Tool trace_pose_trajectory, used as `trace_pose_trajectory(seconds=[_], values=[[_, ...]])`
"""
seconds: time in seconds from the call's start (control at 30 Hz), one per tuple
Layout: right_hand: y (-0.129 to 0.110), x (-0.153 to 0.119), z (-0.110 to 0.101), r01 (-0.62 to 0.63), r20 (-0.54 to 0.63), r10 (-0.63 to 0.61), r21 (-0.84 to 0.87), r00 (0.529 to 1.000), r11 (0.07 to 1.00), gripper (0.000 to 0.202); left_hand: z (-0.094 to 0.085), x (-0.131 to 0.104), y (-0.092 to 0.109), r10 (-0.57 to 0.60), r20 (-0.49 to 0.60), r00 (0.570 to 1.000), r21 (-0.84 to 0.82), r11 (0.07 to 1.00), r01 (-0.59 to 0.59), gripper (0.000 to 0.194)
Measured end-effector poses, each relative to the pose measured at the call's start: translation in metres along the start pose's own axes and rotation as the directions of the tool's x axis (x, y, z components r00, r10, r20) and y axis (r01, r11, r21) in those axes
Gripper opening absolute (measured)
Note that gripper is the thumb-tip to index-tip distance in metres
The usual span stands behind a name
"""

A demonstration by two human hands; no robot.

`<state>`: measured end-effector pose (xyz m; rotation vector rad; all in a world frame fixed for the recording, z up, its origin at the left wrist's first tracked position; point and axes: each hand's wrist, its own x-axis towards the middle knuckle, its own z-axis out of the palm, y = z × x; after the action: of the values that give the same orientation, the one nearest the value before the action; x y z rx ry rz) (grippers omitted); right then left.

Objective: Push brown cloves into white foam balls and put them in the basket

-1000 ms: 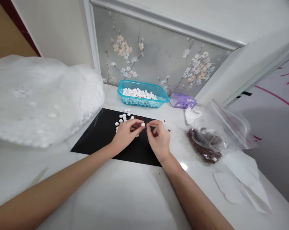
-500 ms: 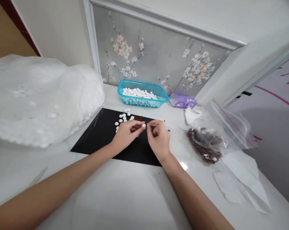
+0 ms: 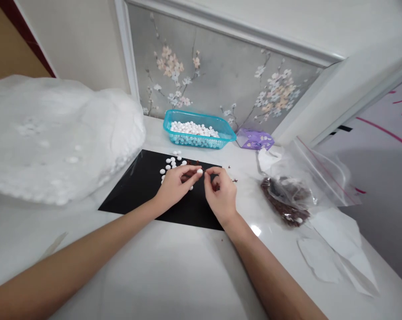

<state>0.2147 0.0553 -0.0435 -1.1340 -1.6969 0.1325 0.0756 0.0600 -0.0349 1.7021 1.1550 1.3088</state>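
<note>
In the head view, I see the left hand [image 3: 173, 184] pinching a white ball [image 3: 200, 171] between thumb and fingertips above the black sheet [image 3: 134, 193]. Also above the sheet, the right hand [image 3: 222, 195] has its fingertips pinched together near the ball; I can't tell whether they grip anything.

The left forearm [image 3: 87, 253] and right forearm [image 3: 270, 271] are bare as far as the lower edge of view, slim and smooth in outline, narrowing to thin wrists [image 3: 232, 218] above a left hand [image 3: 174, 183] and right hand [image 3: 224, 193], both bare, with slender fingers [image 3: 216, 170].
</note>
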Motion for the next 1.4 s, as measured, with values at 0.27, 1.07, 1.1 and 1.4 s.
trace_pose_trajectory(seconds=[0.27,1.07,1.1,1.4], values=[[0.0005,0.0001,0.0007,0.006,-0.001,-0.006,-0.013,1.0,1.0,0.012,-0.0016,-0.0005,-0.003,0.044,0.02,0.999,0.098,0.994,-0.046,0.03],[-0.0008,-0.0016,0.0035,-0.061,-0.008,0.062,0.136,0.998,0.989,0.011,-0.0009,0.0015,-0.0003,-0.043,0.042,0.998,-0.046,0.998,0.045,0.035],[-0.0011,-0.0015,0.0033,-0.048,-0.008,0.05,0.141,0.999,0.989,0.012,-0.001,0.0019,-0.0003,-0.046,0.041,0.998,-0.063,0.997,0.049,0.035],[-0.0004,0.0021,0.0009,-0.027,0.007,0.026,0.181,1.0,0.983,0.011,-0.0025,0.0011,-0.002,-0.005,0.02,1.0,-0.084,0.996,0.006,0.034]])
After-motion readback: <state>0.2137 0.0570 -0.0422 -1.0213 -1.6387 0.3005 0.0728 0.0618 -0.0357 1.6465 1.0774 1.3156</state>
